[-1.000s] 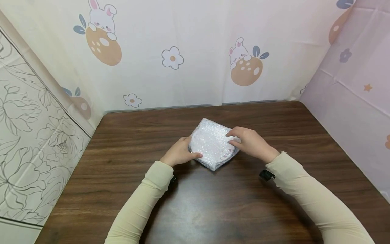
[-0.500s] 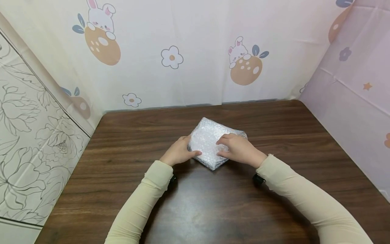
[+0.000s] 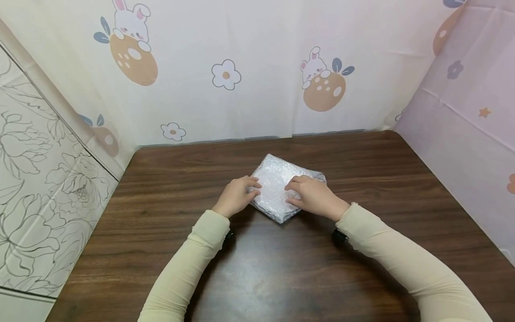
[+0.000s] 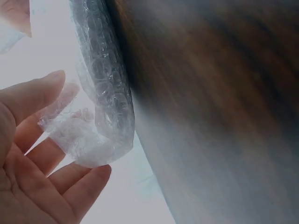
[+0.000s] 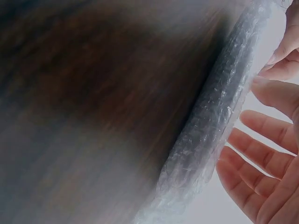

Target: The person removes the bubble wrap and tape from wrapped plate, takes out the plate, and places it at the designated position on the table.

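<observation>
A flat, squarish package [image 3: 277, 179] wrapped in clear bubble wrap lies on the brown wooden table [image 3: 257, 277]. My left hand [image 3: 236, 195] is at its left corner, with thumb and fingertips over the edge. In the left wrist view a loose, see-through flap of bubble wrap [image 4: 88, 144] sits among the loosely bent fingers, and some fingertips show through it. My right hand [image 3: 315, 194] rests on the right part of the package. In the right wrist view its fingers [image 5: 261, 154] extend relaxed along the package's edge and touch the wrap.
A printed curtain [image 3: 265, 98] with bunnies and flowers hangs behind the table's far edge. A pale curtain [image 3: 474, 112] hangs on the right and a panel with line-drawn flowers [image 3: 52, 188] stands on the left. Dark wrist cameras [image 3: 339, 235] sit below the cuffs.
My right hand has moved left and farther onto the package. My left hand has shifted its fingers from the package's side up over its left edge. The package stays in place.
</observation>
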{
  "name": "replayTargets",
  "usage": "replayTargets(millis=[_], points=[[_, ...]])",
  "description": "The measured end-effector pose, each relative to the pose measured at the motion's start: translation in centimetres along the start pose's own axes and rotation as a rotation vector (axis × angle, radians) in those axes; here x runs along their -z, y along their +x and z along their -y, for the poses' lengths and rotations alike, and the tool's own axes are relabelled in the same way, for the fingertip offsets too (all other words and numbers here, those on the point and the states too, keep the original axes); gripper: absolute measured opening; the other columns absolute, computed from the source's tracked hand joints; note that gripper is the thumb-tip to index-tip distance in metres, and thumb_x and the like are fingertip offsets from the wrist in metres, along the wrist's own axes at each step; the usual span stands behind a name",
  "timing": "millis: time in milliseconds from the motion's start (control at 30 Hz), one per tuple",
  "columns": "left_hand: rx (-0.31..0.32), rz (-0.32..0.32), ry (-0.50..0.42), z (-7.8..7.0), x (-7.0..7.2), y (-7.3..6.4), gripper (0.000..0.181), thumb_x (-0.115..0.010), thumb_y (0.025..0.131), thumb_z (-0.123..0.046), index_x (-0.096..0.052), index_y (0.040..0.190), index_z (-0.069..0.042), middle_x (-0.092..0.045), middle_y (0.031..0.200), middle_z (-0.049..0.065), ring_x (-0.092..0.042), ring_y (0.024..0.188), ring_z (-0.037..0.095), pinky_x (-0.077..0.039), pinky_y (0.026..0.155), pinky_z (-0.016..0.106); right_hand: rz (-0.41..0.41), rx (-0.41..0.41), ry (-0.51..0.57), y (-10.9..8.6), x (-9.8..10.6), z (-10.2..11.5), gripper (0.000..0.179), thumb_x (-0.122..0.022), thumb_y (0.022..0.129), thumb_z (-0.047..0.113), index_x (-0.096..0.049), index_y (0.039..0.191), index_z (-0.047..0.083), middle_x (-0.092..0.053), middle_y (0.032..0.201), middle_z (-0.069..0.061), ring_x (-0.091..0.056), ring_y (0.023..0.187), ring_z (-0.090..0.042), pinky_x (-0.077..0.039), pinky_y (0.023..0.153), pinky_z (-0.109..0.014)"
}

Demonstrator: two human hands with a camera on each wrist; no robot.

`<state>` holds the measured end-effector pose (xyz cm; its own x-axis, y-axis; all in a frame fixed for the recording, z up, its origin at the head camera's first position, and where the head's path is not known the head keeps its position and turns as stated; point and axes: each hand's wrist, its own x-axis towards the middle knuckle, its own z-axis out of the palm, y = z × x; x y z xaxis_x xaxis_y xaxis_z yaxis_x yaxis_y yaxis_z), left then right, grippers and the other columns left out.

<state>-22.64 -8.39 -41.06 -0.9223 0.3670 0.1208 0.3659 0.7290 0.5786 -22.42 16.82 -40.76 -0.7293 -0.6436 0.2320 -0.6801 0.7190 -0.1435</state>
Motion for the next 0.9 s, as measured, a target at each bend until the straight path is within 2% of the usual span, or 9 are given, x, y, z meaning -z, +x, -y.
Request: replayTargets(millis=[67, 133, 200, 267, 400, 600, 733, 900], points=[[-0.009, -0.026, 0.008, -0.06, 0.02, 0.05, 0.014, -0.069, 0.092, -0.017, -0.077, 0.102, -0.011, -0.069, 0.124, 0.003, -0.064, 0.117, 0.023, -0.052, 0.098, 0.040, 0.004, 0.000, 0.012, 0.07, 0.06, -0.05, 0.028, -0.075, 0.086, 0.028, -0.072, 0.107, 0.008, -0.069, 0.103, -0.006, -0.067, 0.094, -0.023, -0.056, 0.080, -0.041], [-0.013, -0.048, 0.012, -0.14, 0.07, 0.10, 0.012, -0.069, 0.092, -0.018, -0.077, 0.098, -0.011, -0.072, 0.118, 0.003, -0.068, 0.101, 0.019, -0.055, 0.087, 0.037, 0.009, -0.003, 0.028, 0.15, 0.17, -0.05, 0.028, -0.075, 0.086, 0.027, -0.072, 0.107, 0.008, -0.069, 0.104, -0.006, -0.066, 0.095, -0.023, -0.056, 0.081, -0.041], [-0.008, -0.062, 0.007, -0.23, 0.13, 0.13, 0.013, -0.068, 0.093, -0.021, -0.077, 0.098, -0.012, -0.073, 0.114, 0.003, -0.067, 0.089, 0.016, -0.054, 0.080, 0.035, 0.013, -0.008, 0.045, 0.20, 0.31, -0.01, 0.029, -0.075, 0.086, 0.027, -0.072, 0.108, 0.008, -0.069, 0.105, -0.007, -0.066, 0.096, -0.023, -0.056, 0.082, -0.041], [0.005, -0.067, -0.005, -0.29, 0.20, 0.13, 0.014, -0.067, 0.093, -0.022, -0.076, 0.099, -0.012, -0.074, 0.112, 0.004, -0.065, 0.085, 0.015, -0.054, 0.079, 0.034, 0.016, -0.013, 0.055, 0.24, 0.46, 0.06, 0.029, -0.075, 0.086, 0.027, -0.072, 0.108, 0.008, -0.069, 0.105, -0.007, -0.066, 0.097, -0.023, -0.056, 0.083, -0.041], [0.025, -0.064, -0.023, -0.38, 0.32, 0.09, 0.015, -0.067, 0.094, -0.022, -0.076, 0.100, -0.011, -0.074, 0.111, 0.004, -0.065, 0.088, 0.015, -0.054, 0.082, 0.035, 0.019, -0.011, 0.058, 0.31, 0.50, 0.01, 0.029, -0.075, 0.087, 0.026, -0.072, 0.108, 0.008, -0.069, 0.105, -0.007, -0.066, 0.096, -0.023, -0.056, 0.082, -0.041], [0.028, -0.032, -0.020, -0.33, 0.29, 0.03, 0.013, -0.067, 0.093, -0.020, -0.076, 0.095, -0.011, -0.074, 0.108, 0.005, -0.066, 0.086, 0.017, -0.054, 0.078, 0.035, 0.020, -0.010, 0.064, 0.37, 0.52, -0.03, 0.028, -0.075, 0.087, 0.025, -0.072, 0.109, 0.008, -0.069, 0.106, -0.007, -0.066, 0.097, -0.023, -0.056, 0.083, -0.041], [0.040, -0.012, -0.046, -0.15, 0.23, 0.00, 0.018, -0.066, 0.094, -0.023, -0.076, 0.101, -0.010, -0.072, 0.114, 0.007, -0.068, 0.100, 0.020, -0.055, 0.087, 0.038, 0.020, -0.015, 0.074, 0.42, 0.54, -0.01, 0.028, -0.074, 0.087, 0.024, -0.072, 0.109, 0.007, -0.069, 0.106, -0.007, -0.066, 0.098, -0.023, -0.055, 0.085, -0.042], [0.078, -0.026, -0.132, 0.34, 0.24, -0.08, 0.022, -0.062, 0.097, -0.024, -0.073, 0.108, -0.008, -0.068, 0.123, 0.011, -0.062, 0.117, 0.026, -0.050, 0.100, 0.043, 0.022, -0.020, 0.088, 0.46, 0.42, -0.01, 0.028, -0.075, 0.087, 0.024, -0.072, 0.109, 0.007, -0.070, 0.106, -0.008, -0.066, 0.099, -0.024, -0.055, 0.086, -0.042]])
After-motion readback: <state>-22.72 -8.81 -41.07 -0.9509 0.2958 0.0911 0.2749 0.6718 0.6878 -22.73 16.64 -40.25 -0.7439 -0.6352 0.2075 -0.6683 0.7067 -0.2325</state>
